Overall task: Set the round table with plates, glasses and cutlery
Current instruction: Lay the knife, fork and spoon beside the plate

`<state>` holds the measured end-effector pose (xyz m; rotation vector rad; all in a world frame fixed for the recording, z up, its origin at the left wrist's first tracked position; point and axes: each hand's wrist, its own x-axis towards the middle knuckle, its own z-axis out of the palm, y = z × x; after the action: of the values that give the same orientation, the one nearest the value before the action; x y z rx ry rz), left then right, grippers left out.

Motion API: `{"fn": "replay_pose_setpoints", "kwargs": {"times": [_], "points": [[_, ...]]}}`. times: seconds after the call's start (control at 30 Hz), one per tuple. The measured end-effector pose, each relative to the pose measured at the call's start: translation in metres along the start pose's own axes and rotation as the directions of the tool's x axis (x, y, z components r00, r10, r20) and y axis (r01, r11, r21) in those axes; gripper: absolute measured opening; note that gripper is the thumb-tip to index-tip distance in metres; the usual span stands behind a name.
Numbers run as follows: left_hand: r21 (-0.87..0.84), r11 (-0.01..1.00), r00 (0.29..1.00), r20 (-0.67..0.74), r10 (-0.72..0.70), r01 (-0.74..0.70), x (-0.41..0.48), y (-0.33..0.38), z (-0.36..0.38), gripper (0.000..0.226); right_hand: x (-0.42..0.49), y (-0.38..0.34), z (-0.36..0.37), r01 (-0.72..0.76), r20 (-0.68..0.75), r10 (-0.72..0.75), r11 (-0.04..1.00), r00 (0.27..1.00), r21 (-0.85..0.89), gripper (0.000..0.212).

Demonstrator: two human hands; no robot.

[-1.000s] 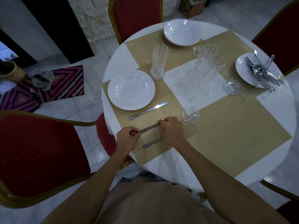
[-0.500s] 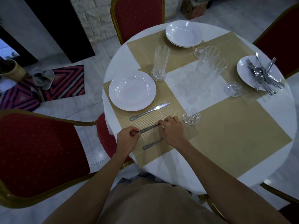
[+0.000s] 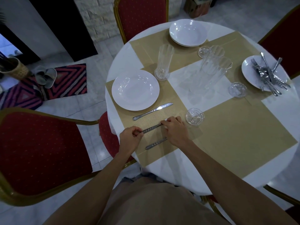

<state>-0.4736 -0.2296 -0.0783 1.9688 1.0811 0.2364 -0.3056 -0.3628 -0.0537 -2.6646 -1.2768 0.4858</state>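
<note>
Utensil (image 3: pixel 151 128) diagonal, handle near-left in left hand (image 3: pixel 129 137), parallel knife (image 3: pixel 152 111).

Red gold-framed chair (image 3: pixel 40 151) at near left; a 2nd chair (image 3: pixel 142 15) at the far side. Striped rug (image 3: pixel 68 82) on tiled floor (image 3: pixel 90 62) carries grey slippers (image 3: pixel 46 76); woven basket (image 3: pixel 13 69) nearby.

Glossy white plate (image 3: pixel 135 90) at nine o'clock; polished metal knife (image 3: pixel 152 111) at its five o'clock; ridged metal utensil (image 3: pixel 152 127); matt woven beige placemat (image 3: pixel 235 135); smooth white cloth tablecloth (image 3: pixel 194 82); ribbed clear glass (image 3: pixel 164 62); red fabric chair (image 3: pixel 40 151), shiny gilt frame
</note>
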Motion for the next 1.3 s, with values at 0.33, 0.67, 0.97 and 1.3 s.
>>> {"fn": "replay_pose_setpoints", "kwargs": {"times": [0.33, 0.67, 0.97, 1.3], "points": [[0.012, 1.000, 1.000, -0.019, 0.012, -0.012, -0.001, 0.000, 0.001, 0.012, 0.003, 0.001, 0.004, 0.008, -0.018, -0.008, 1.000, 1.000, 0.003, 0.033], [-0.006, 1.000, 1.000, -0.011, 0.028, -0.029, -0.001, -0.002, 0.000, 0.011, 0.002, 0.004, -0.006, 0.030, -0.060, -0.022, 0.990, 0.998, 0.140, 0.033], [-0.090, 0.994, 0.998, 0.046, -0.053, 0.057, -0.019, 0.009, -0.006, 0.013, -0.010, 0.064, -0.022, -0.192, -0.097, 0.232, 0.932, 0.968, 0.308, 0.028], [0.125, 0.991, 0.974, 0.224, 0.026, -0.055, -0.050, 0.004, 0.005, 0.022, -0.028, 0.066, -0.014, -0.255, 0.004, 0.287, 0.847, 0.958, 0.466, 0.023]]}}
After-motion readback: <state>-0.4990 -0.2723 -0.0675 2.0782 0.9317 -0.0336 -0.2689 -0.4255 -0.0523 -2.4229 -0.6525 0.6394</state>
